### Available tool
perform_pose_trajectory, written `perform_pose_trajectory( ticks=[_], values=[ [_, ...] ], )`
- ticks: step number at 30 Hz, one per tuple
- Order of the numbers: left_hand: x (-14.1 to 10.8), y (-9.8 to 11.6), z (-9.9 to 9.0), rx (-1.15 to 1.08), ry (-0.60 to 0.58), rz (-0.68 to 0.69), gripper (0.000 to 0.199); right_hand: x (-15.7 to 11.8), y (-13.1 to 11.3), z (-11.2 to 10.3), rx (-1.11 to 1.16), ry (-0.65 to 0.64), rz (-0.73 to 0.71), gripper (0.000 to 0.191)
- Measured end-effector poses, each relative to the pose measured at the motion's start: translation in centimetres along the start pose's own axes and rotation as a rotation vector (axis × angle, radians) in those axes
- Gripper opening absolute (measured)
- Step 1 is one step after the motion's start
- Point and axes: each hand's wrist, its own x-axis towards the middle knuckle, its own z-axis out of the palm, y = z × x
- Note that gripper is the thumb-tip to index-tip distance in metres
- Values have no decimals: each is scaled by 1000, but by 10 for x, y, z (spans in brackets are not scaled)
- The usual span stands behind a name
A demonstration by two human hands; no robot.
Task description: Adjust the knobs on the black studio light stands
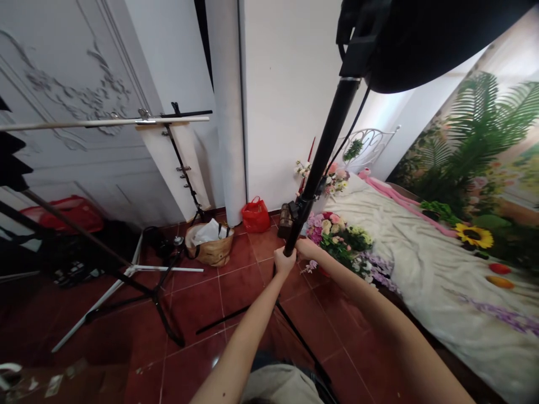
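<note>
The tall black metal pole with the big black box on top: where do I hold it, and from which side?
Hold the tall black metal pole low down, where the left hand is, and come from your side. The right hand is close by to help. The pole leans away, with a big black fabric softbox on top, so a low grip probably feels steadiest.
</note>
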Motion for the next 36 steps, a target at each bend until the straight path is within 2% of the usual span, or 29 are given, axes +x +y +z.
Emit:
perform_pose_trajectory(
  ticks=[3,6,9,11,16,19,22,26,27,29,32,36],
  values=[
    [0,1,1,32,28,21,27,-13,-6,22,38,159,84,29],
    [1,1,3,30,32,21,27,-24,-16,52,112,312,243,28],
    [2,2,5,-1,24,-4,26,-26,-24,71,174,392,380,27],
    [2,5,5,-10,13,-18,26,-21,-23,72,181,384,356,28],
    [2,12,3,-13,28,-19,25,-1,-6,50,90,199,92,27],
    [3,15,3,-13,18,-13,26,6,-2,47,55,156,65,23],
    [3,14,4,-2,40,-11,27,6,-8,59,42,194,97,24],
    [4,9,7,15,62,-23,27,1,-22,79,38,396,270,34],
    [4,8,7,17,54,-24,26,-1,-24,81,50,413,301,36],
    [4,6,7,21,33,-25,26,-3,-24,79,89,325,306,37],
    [4,5,7,31,10,-26,26,-4,-15,64,124,97,239,32],
    [5,6,6,50,-17,-38,27,6,2,37,103,-21,182,20]
  ],
)
